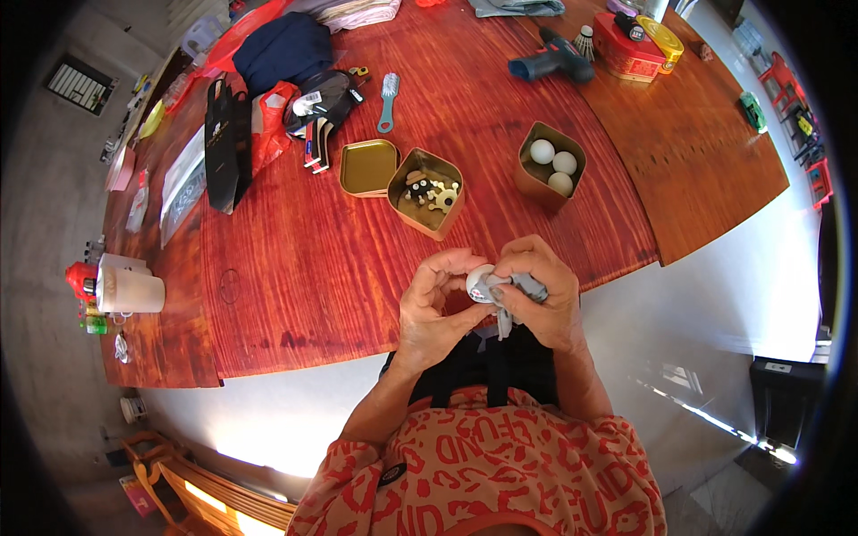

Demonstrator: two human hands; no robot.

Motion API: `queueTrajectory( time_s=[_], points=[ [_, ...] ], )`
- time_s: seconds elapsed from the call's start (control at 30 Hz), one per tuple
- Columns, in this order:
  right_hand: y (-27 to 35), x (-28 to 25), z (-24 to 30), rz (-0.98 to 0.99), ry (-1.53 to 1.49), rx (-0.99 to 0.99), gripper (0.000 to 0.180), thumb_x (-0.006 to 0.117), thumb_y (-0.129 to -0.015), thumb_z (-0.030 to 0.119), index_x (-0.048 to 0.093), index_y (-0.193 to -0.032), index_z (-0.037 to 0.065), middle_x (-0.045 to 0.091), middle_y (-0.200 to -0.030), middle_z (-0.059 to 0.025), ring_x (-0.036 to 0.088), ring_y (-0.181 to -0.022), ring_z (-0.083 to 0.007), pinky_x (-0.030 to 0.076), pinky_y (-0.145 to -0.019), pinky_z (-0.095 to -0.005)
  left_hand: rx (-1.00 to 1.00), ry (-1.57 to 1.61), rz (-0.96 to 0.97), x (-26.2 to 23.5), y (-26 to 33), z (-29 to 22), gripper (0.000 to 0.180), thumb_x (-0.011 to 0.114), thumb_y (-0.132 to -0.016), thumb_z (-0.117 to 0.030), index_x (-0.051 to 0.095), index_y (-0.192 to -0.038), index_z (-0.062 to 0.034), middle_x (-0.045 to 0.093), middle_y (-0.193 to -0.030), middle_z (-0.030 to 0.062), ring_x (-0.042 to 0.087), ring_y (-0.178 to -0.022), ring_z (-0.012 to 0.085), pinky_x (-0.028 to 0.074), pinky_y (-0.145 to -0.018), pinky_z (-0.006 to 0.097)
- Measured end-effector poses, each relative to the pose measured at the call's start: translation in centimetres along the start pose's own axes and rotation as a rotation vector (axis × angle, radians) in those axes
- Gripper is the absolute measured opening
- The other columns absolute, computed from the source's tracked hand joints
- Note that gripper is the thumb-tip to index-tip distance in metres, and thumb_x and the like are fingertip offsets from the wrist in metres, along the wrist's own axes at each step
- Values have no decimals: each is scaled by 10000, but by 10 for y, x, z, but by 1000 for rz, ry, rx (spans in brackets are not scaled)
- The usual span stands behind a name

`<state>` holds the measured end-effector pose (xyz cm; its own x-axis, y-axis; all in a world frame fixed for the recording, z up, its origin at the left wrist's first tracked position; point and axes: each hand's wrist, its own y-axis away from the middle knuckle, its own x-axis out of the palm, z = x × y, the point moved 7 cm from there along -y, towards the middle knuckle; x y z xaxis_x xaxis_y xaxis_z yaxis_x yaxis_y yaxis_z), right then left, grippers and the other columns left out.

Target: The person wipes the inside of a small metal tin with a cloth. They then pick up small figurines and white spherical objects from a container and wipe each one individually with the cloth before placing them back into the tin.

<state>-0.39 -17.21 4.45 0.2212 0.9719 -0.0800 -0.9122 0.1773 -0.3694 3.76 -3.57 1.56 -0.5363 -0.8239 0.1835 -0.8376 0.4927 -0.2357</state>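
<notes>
Just past the table's near edge, both hands come together around a white ball (477,279) with a small printed mark. My left hand (433,308) holds it from the left, fingertips above and thumb below. A crumpled grey cloth (534,286) is pinched in my right hand (550,299), and part of it presses on the ball; a strip hangs beneath. Beyond the hands stands a gold-brown tin (427,223) with small figures (433,191) inside, one dark and one pale yellow. Three white balls (563,163) lie in a similar tin (542,189) to the right.
A tin lid (368,168) lies beside the left tin. Farther back are a hairbrush (388,103), a black paper bag (228,147), a power drill (551,60), a shuttlecock (584,43) and a red tin box (624,54). A beige mug (130,290) stands at the left.
</notes>
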Motion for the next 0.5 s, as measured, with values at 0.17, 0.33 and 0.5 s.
queueTrajectory(
  time_s=[0.17, 0.33, 0.5],
  points=[
    [-6, -1, -10, 11, -41, 119, 157, 654, -774, 17, 616, -926, 30, 554, -891, -61, 572, -797, -125, 463, -663, -271, 21, -150, 22, 6, 1, -8, 715, 754, -690, 89, 365, -1283, 0, 582, -1131, 161, 590, -1050, 211, 510, -889, 331],
    [-1, 5, -32, -54, -319, 492, 122, 605, -854, 62, 599, -967, 17, 557, -874, -38, 546, -788, -76, 452, -662, -247, 87, -98, 28, 5, 3, -4, 664, 712, -718, 118, 390, -1287, 0, 578, -1170, 157, 583, -1074, 200, 508, -898, 321],
    [2, 7, -28, -178, -226, 231, 126, 590, -859, 45, 593, -983, 22, 549, -926, -58, 542, -826, -85, 453, -700, -243, 10, 275, -60, 2, -1, 5, 545, 650, -768, 134, 462, -1268, 23, 565, -1211, 153, 552, -1130, 204, 494, -950, 332]
  ],
)
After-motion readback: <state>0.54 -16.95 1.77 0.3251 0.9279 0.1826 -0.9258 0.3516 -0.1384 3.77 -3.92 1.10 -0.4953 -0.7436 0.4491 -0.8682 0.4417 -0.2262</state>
